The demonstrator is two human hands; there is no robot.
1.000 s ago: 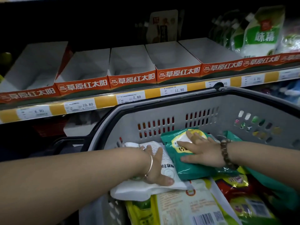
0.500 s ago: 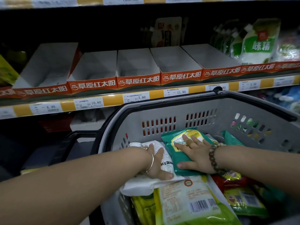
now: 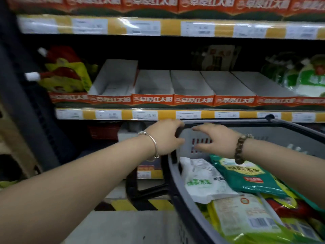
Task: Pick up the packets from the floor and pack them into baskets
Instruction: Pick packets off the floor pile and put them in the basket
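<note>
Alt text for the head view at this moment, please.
Left hand grips the far rim of the grey basket, right hand beside it at the rim. The basket holds packets, a white packet and a green packet on top. Behind, store shelves with empty cartons.

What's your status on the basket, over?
Left hand grips the far rim of the basket; right hand open beside it. White packet and green packet lie inside. No obstruction seen.

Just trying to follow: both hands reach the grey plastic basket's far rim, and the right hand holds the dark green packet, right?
No: in the head view the dark green packet lies loose in the grey plastic basket. The left hand and right hand are both at its far rim.
</note>
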